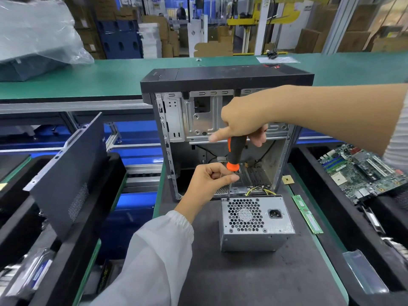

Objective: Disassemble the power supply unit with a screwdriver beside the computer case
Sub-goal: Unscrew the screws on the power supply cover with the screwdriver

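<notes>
Bright, even overhead light fills the scene, leaving only soft shadows. The wide-angle lens bends straight lines toward the edges. The centre is sharp; the lower left corner smears with blur, and the far background is slightly soft

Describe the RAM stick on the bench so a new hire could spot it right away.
Start at the open computer case standing mid-bench, then drop to the grey power supply unit in front of it. Just right of that unit, along the mat's green edge, lies the RAM stick: a long, thin green strip lying flat, far narrower than the wide motherboard in the tray further right.
</notes>
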### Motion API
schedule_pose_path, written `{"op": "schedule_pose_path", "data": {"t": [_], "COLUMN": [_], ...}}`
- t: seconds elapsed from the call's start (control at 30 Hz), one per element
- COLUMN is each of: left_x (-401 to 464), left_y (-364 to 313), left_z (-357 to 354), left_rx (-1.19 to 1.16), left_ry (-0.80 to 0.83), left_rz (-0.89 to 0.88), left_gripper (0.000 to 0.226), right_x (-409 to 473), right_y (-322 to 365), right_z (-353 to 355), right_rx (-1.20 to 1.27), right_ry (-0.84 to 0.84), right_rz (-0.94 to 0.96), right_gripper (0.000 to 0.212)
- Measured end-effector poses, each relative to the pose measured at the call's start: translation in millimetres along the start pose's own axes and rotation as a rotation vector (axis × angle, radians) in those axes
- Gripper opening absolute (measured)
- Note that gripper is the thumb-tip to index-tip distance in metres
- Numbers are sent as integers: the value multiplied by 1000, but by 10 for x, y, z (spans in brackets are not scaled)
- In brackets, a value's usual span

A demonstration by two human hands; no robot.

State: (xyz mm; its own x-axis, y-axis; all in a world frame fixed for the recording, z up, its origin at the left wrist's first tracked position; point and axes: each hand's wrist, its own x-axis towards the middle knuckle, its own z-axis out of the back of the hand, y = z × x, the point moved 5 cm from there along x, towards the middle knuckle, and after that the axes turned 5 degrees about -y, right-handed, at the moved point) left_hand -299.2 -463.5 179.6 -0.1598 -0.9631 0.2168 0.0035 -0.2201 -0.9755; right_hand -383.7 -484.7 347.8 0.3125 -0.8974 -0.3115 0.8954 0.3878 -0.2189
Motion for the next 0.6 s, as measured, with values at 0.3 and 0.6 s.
{"op": "schedule_pose_path", "data": {"t": [0.3,0.6], "left_x": [22,-69], "left_y": [26,300], "left_z": [-46,177], "left_rx": [-33,258], "left_ry": [-27,212], "left_rz": [-24,14], "left_gripper": [31,28], "right_x": [-46,-93], "right_y": [56,163], "right_z": [7,46], "right_rx": [338,64], "right_ry": [152,27], "right_rz": [61,256], "right_gripper": [51,25]}}
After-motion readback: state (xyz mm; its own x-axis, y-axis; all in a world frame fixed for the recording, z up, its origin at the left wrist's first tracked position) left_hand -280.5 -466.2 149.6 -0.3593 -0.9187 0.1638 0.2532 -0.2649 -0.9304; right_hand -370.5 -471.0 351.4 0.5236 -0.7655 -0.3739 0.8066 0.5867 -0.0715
